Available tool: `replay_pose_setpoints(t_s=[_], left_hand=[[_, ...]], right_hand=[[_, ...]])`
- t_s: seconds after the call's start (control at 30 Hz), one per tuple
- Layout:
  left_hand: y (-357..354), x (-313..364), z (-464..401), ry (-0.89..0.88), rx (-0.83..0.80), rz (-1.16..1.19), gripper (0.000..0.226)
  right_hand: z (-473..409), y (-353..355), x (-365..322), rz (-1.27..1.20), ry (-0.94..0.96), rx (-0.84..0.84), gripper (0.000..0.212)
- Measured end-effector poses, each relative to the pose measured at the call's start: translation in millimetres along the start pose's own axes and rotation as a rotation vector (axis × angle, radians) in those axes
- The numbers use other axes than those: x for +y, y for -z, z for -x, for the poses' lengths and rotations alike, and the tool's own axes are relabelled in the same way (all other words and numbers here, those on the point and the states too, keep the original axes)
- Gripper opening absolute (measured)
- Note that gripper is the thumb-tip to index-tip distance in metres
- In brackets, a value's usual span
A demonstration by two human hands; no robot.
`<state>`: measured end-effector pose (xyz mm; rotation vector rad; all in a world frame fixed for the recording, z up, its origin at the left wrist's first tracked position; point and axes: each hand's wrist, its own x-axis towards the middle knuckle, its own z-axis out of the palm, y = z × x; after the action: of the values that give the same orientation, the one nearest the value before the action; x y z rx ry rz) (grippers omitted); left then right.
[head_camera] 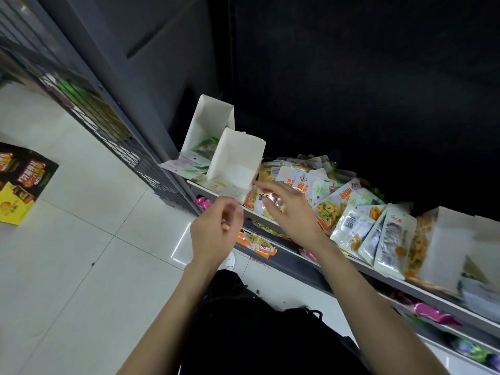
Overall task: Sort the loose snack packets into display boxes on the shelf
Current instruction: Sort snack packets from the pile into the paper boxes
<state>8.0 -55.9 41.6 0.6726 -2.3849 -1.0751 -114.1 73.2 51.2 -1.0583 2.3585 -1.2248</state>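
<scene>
Two white display boxes stand at the left end of the shelf (pixel 378 272): the far one (pixel 208 123) holds green packets, the near one (pixel 235 161) looks empty. Loose snack packets (pixel 332 201) lie in a heap along the shelf to their right. My right hand (pixel 286 209) hovers over the heap just beside the near box, fingers spread and bent, nothing clearly in its grip. My left hand (pixel 216 231) hangs in front of the shelf edge with curled fingers, and something small and orange shows at its fingertips. Another white box (pixel 443 244) with packets stands at the right.
A wire mesh panel (pixel 108 123) and a dark post rise to the left of the shelf. Lower shelves carry pink and purple packets (pixel 433 312). A yellow and black carton (pixel 19 185) lies on the tiled floor at left. My dark clothing fills the bottom middle.
</scene>
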Motion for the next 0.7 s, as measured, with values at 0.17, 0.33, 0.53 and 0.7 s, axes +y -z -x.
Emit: replay_pose_setpoints(t_s=[0.17,0.33,0.53,0.7], left_hand=[[-62.1,45.7,10.2,-0.325,-0.261,0.07,0.011],[-148.5,65.1,8.6,-0.278,-0.658,-0.108,0.037],[-201.5,76.8,9.0,-0.053,-0.713,-0.186,0.06],[-207.1,86.2,15.4,0.037,-0.667,-0.066,0.043]], right_hand=[[84.2,38.6,57.6,0.114,-0.275,0.288,0.029],[141.8,52.0,121.9,0.259,-0.761,0.375,0.05],[149.6,57.9,144.0,0.208,-0.976,0.26,0.073],[148.8,60.5,144.2,0.274,-0.949,0.196,0.07]])
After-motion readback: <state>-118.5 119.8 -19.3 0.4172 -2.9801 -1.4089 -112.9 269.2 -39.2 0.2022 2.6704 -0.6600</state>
